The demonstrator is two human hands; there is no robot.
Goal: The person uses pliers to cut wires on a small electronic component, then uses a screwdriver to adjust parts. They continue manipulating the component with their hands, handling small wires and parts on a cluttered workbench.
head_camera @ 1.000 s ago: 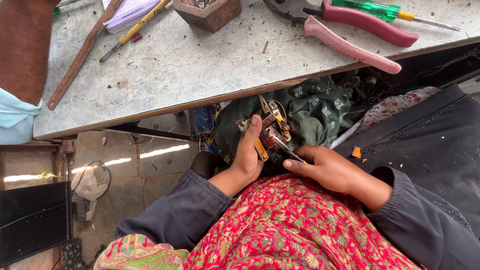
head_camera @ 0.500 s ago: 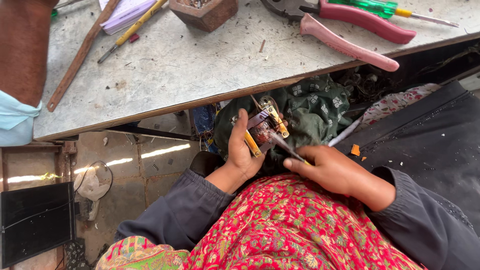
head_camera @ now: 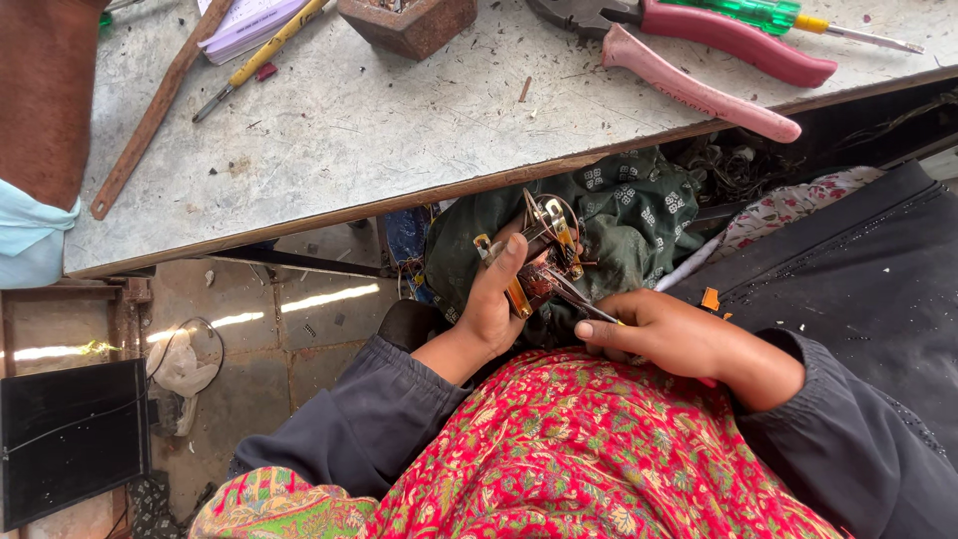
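Head view, frame centre: left hand (head_camera: 491, 304) closed around a small brass-and-copper electrical part (head_camera: 539, 262), held just below the table edge (head_camera: 329, 215). Right hand (head_camera: 671, 334) pinches thin metal tweezers (head_camera: 574, 297), tips touching the part. Upper right on the table: pink-handled pliers (head_camera: 714, 62).

- The left hand (head_camera: 496, 304) grips a small metal part (head_camera: 539, 260) with brass tabs and copper wire, held below the near edge of the worktop (head_camera: 399, 130), in front of a dark green patterned cloth (head_camera: 639, 215).
- The right hand (head_camera: 679, 339) pinches a thin metal tool (head_camera: 574, 296), whose tip touches the part.
- Pink-handled pliers (head_camera: 714, 60) lie at the worktop's far right corner, with a green-handled screwdriver (head_camera: 778, 15) just beyond them.
- A rusty square block (head_camera: 407, 22) sits at the far edge.
- A yellow-handled tool (head_camera: 264, 52) and a long rusty rod (head_camera: 155, 115) lie slanted towards the left.
- Red patterned fabric (head_camera: 589, 449) covers the lap.
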